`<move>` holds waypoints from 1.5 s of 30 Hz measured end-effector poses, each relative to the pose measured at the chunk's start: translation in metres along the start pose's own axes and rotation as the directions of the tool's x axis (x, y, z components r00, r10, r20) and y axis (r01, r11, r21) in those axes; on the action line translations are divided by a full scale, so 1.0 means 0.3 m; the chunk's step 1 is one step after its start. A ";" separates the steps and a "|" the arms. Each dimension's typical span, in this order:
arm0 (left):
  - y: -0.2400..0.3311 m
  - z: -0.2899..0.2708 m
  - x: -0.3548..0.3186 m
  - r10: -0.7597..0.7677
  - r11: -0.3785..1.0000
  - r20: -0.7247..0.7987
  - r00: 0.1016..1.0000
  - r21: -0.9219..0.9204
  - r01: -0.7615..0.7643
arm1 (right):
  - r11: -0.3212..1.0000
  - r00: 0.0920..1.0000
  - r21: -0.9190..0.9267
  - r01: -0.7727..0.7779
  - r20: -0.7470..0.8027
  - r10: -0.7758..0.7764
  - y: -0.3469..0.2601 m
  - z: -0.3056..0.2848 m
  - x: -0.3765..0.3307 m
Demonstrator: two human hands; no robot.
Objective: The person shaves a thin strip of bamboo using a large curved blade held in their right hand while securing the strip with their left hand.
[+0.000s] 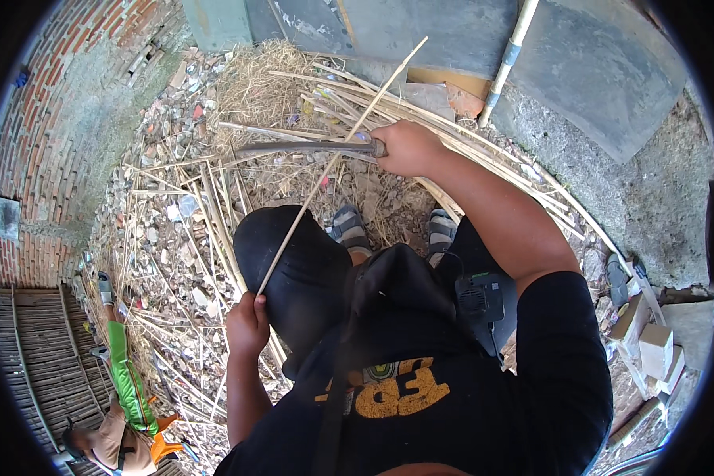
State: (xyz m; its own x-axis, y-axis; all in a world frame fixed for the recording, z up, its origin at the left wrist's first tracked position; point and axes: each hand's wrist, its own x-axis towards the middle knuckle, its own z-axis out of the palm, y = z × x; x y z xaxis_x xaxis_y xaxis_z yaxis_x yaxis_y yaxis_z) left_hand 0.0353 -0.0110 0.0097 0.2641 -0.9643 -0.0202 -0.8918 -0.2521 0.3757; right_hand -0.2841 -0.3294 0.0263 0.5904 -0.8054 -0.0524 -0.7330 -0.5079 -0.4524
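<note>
My left hand (247, 324) grips the near end of a long thin bamboo strip (337, 155) that slants up and away over my black-trousered knee (289, 262). My right hand (408, 147) is closed on the handle of a long dark blade (305, 147), which lies crosswise and meets the strip about halfway along it. My sandalled feet (349, 228) rest on the ground below the blade.
Loose bamboo strips and dry straw (262, 79) cover the rubble-strewn ground. A brick wall (47, 119) curves along the left. A pale pole (509, 59) leans on grey slabs at the top. Another person in green (127, 389) sits at lower left by a slatted bamboo panel (24, 357). Small boxes (654, 349) lie at the right.
</note>
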 end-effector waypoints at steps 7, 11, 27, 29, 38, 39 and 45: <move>0.009 -0.012 0.024 0.026 0.991 0.056 0.998 -0.132 -0.018 | 0.993 0.992 -0.006 0.122 -0.011 -0.122 -0.016 -0.004 -0.013; 0.017 -0.036 0.030 -0.030 0.987 0.115 0.993 -0.152 0.047 | 0.999 0.993 0.014 -0.039 -0.115 0.041 0.062 0.032 0.025; 0.035 0.022 -0.020 -0.009 0.990 -0.129 0.992 0.138 0.027 | 0.980 0.998 -0.189 -0.062 -0.001 0.063 -0.026 -0.045 0.013; 0.020 0.028 -0.034 -0.006 0.994 -0.135 0.991 0.104 0.021 | 0.976 1.000 -0.219 0.012 -0.001 -0.013 -0.091 -0.030 -0.012; 0.027 0.008 -0.002 0.013 0.997 -0.078 0.997 0.076 -0.007 | 0.952 0.975 -0.224 -0.207 -0.121 0.184 0.092 -0.032 0.032; 0.015 0.005 -0.006 -0.003 0.999 -0.062 0.998 0.046 0.006 | 0.964 0.981 -0.194 -0.180 -0.103 0.162 0.057 -0.032 0.028; -0.021 0.045 -0.007 0.026 1.000 -0.090 0.996 -0.003 -0.026 | 0.973 0.995 -0.229 0.018 -0.088 -0.039 -0.033 -0.041 -0.002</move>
State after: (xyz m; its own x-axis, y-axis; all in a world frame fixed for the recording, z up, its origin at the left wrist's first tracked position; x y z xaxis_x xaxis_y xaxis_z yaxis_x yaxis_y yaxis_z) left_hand 0.0354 -0.0085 -0.0050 0.2729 -0.9593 0.0727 -0.8974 -0.2267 0.3785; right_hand -0.2814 -0.3276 0.0417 0.5865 -0.8088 0.0438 -0.7803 -0.5787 -0.2371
